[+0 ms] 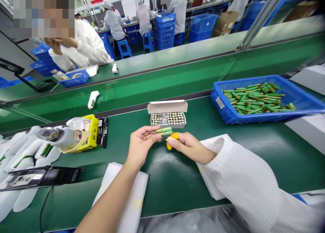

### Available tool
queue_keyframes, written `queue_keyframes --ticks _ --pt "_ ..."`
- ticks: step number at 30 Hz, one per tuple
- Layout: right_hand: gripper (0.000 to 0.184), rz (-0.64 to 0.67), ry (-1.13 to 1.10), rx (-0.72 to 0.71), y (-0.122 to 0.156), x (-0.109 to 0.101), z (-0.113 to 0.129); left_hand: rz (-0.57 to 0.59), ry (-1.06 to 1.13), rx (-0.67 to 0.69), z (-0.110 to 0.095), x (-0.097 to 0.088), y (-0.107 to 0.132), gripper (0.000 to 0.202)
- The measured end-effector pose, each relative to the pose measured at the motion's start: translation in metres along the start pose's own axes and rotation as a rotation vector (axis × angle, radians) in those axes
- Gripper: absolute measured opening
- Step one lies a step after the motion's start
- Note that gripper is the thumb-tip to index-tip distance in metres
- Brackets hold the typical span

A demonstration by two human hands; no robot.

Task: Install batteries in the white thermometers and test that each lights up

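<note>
My left hand [143,141] is closed around a few green batteries [165,131] that lie side by side, their ends pointing right. In my right hand [189,145] is a small yellow-handled tool [174,136], its dark tip at the underside of the batteries. Fingers hide much of the tool, so I cannot tell its exact kind. Just beyond my hands stands a white cardboard box [177,125] with its lid up, holding rows of upright batteries [175,118].
Loose green batteries fill part of a blue bin [243,118] at right. White foam sheets [137,195] lie near my forearms. At left are a yellow basket [94,131], black markers [104,133] and white device housings [22,148]. A person in white [88,43] sits across the belt [132,82].
</note>
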State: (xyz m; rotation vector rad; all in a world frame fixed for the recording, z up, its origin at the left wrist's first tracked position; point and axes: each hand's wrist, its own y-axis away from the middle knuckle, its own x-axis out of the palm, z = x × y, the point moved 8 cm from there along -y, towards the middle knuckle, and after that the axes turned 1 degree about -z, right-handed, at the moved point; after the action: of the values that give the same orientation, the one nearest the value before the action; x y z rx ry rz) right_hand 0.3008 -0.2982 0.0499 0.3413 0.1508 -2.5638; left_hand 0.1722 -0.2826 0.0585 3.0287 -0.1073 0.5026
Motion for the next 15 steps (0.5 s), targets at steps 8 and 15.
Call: queue_keyframes --ticks 8,15 --pt "0.044 -0.021 -0.048 0.017 0.003 -0.002 0.004 -0.008 -0.009 -0.004 -0.001 0.001 0.003 0.023" --pt "0.037 -0.131 -0.449 0.055 0.002 -0.006 -0.008 0.03 -0.161 0.043 -0.009 0.006 0.006 0.015"
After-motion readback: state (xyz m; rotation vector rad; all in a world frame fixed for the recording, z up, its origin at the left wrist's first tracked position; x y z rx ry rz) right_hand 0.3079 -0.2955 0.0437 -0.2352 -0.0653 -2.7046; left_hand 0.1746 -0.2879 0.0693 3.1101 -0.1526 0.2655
